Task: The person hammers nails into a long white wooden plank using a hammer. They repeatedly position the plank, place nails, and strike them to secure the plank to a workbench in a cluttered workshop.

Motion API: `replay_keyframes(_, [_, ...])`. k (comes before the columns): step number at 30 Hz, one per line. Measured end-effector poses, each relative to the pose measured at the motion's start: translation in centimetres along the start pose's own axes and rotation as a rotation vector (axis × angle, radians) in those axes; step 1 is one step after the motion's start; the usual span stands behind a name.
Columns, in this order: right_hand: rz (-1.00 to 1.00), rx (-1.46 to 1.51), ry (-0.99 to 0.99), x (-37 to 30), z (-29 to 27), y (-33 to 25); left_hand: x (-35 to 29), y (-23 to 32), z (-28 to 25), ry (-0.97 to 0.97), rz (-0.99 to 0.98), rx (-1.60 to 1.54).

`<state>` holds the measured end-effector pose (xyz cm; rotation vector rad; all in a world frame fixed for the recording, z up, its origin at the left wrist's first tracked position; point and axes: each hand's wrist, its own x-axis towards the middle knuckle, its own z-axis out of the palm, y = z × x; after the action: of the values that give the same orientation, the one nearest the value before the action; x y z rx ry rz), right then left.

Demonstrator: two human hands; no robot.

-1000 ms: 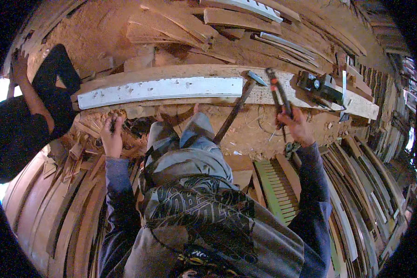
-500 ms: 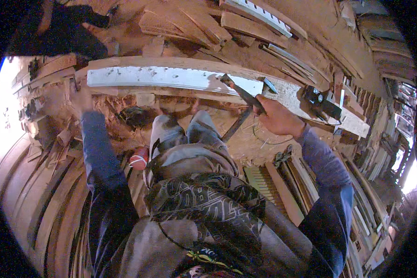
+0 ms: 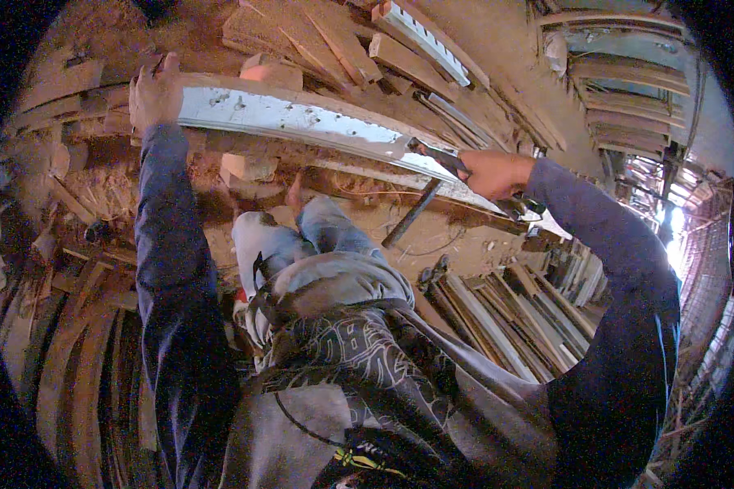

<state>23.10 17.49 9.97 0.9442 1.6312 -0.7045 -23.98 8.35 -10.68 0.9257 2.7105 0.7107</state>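
Observation:
Across in front of me lies a long board with a white face (image 3: 294, 122), dotted with small dark marks and edged with bare wood. My left hand (image 3: 156, 91) is closed round its left end, fingers over the edge. Toward the other end, my right hand (image 3: 497, 173) grips a dark hand tool (image 3: 440, 156), hammer-like in shape. The tool's tip rests on or just above the white face; I cannot tell which. Part of its handle is hidden in my fist. Beyond that hand, a dark object (image 3: 532, 208) is partly covered by my wrist.
Wooden blocks (image 3: 249, 167) sit beneath the board, near my knees. A dark bar (image 3: 412, 213) slants below it. Stacked planks (image 3: 506, 314) lie at lower right, with more planks (image 3: 81, 350) at lower left. Loose boards (image 3: 318, 41) cover the far ground.
My left hand has moved forward onto the board's left end. My right hand has shifted slightly right with the tool. The view has turned; the person at far left is mostly out of sight.

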Motion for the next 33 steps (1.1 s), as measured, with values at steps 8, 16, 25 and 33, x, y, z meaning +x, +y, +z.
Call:
replay_keyframes(8, [-0.002,-0.072,-0.069,2.1,-3.3,-1.4,-0.7,0.8,0.1,-0.019,-0.042,0.052])
replay_keyframes(16, [-0.019,-0.171,0.006,2.0,-3.0,-2.9,-0.5,1.0,0.6,-0.029,-0.01,0.135])
replay_keyframes(25, [-0.159,-0.202,0.086,2.0,-0.6,-0.8,-1.2,1.8,-0.4,-0.045,-0.052,0.089])
replay_keyframes(33, [-0.126,-0.09,0.183,1.0,1.6,0.5,-0.8,1.2,0.0,-0.039,-0.015,0.094])
